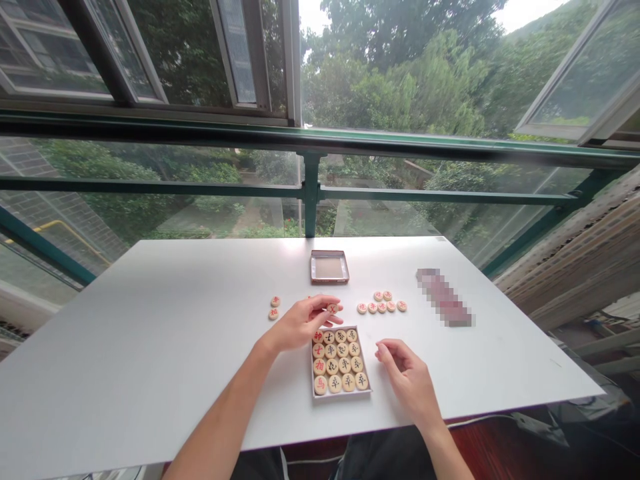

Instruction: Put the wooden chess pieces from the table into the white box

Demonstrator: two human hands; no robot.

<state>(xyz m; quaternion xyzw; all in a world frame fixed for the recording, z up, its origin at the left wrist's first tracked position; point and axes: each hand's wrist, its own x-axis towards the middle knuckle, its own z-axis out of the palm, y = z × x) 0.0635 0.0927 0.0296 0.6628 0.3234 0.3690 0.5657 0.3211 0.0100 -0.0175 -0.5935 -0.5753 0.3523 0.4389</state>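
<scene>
My left hand point(303, 321) is closed on a round Chinese chess piece point(333, 309) with a red mark, held just above the back edge of an open box point(342, 397). Rows of wooden pieces, some lettered red and others black, lie face up in that box. To the right of the box, my right hand point(404, 368) rests by the table with its fingers curled and the thumb against them. Whether anything sits between those fingertips is hidden. Part of another red-marked piece shows behind my left hand.
The box lid point(346, 267) lies upturned at the back of the white table point(200, 287). Two red pieces point(273, 313) are on the left, and several more point(383, 307) form two rows on the right. A blurred reddish object point(445, 298) lies farther right. A green railing point(311, 200) stands behind.
</scene>
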